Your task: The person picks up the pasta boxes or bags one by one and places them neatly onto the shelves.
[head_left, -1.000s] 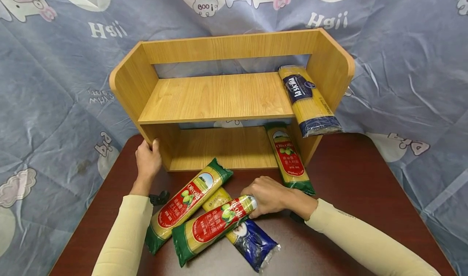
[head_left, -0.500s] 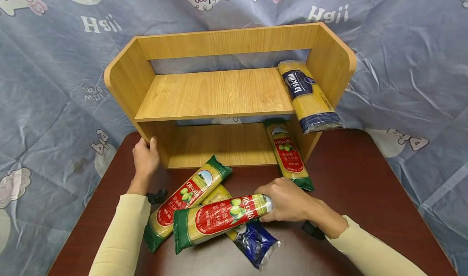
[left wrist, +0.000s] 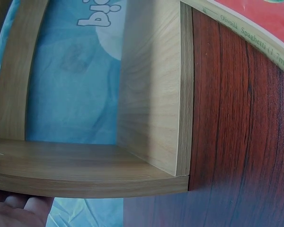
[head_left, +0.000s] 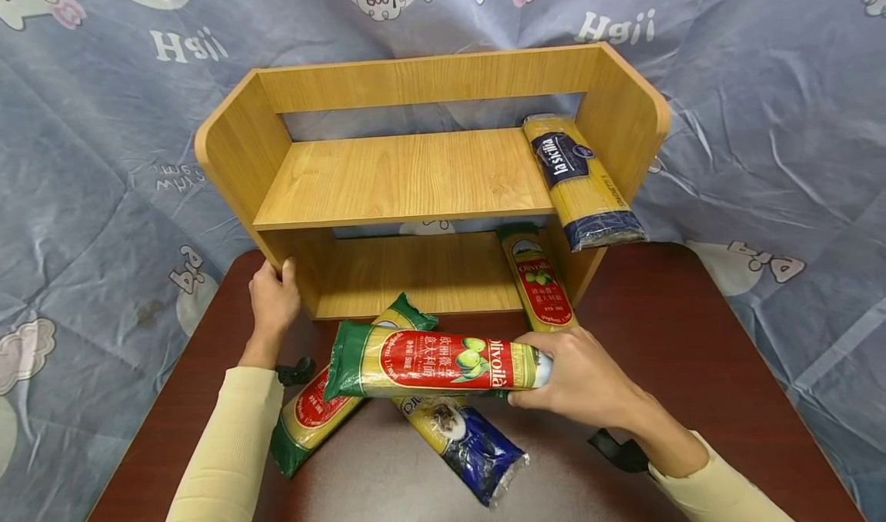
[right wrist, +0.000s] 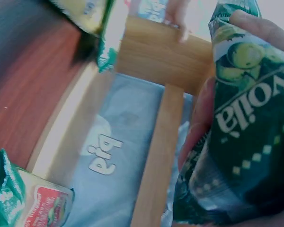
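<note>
My right hand (head_left: 588, 376) grips one end of a green-and-red Olivoilà spaghetti pack (head_left: 429, 362), which lies nearly level above the other packs. In the right wrist view, fingers and thumb curl round that spaghetti pack (right wrist: 255, 109). My left hand (head_left: 273, 299) holds the lower left side panel of a wooden shelf (head_left: 408, 176); in the left wrist view its fingers (left wrist: 35, 208) touch the panel's edge. Beneath the held pack lie another Olivoilà pack (head_left: 311, 414), partly covered, and a blue-and-yellow pasta pack (head_left: 471, 445).
A la Sicilia spaghetti pack (head_left: 581, 184) lies at the upper shelf's right end, jutting past the front edge. Below it, an Olivoilà pack (head_left: 540, 284) leans out of the lower level onto the dark red table (head_left: 664, 337). A printed cloth (head_left: 761, 122) hangs behind.
My right hand has raised the held spaghetti pack off the others, carried it right and turned it from slanted to nearly level. My left hand stays on the shelf panel.
</note>
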### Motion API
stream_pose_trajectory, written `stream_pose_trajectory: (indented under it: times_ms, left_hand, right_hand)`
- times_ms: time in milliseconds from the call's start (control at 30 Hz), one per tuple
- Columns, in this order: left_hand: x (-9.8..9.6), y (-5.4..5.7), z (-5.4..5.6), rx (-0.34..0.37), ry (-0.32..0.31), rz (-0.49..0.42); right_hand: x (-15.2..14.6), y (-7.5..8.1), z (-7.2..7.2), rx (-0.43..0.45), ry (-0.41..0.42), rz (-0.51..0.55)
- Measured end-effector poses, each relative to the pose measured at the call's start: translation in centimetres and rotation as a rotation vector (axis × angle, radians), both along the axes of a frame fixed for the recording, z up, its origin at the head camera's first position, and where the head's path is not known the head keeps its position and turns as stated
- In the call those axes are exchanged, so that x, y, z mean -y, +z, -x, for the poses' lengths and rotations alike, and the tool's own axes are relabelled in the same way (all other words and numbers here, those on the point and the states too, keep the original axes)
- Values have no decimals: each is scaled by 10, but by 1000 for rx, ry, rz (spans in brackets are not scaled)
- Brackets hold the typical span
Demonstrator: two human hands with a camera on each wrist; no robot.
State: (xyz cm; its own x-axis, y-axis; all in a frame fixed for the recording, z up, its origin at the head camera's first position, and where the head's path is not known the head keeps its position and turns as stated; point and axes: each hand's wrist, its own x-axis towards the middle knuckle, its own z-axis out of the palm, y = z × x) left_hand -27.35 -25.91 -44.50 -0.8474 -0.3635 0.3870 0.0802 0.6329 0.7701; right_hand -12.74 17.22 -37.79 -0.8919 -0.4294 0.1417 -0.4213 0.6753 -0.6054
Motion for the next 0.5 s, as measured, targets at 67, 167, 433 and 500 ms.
stream_pose_trajectory:
  times_ms: [67, 167, 433, 500]
  left_hand:
    - [0, 0, 0, 3, -2, -2]
    - [0, 0, 0, 9, 0, -5]
    - [1, -1, 1, 5, 12, 5]
    - [1, -1, 0, 4, 15, 6]
  right_hand:
    - [-1, 4, -3, -6, -42, 21]
    - [-2, 8, -7, 5, -99, 43]
    - [-4, 7, -8, 118, -301, 80]
    - [-5, 3, -6, 138, -356, 87]
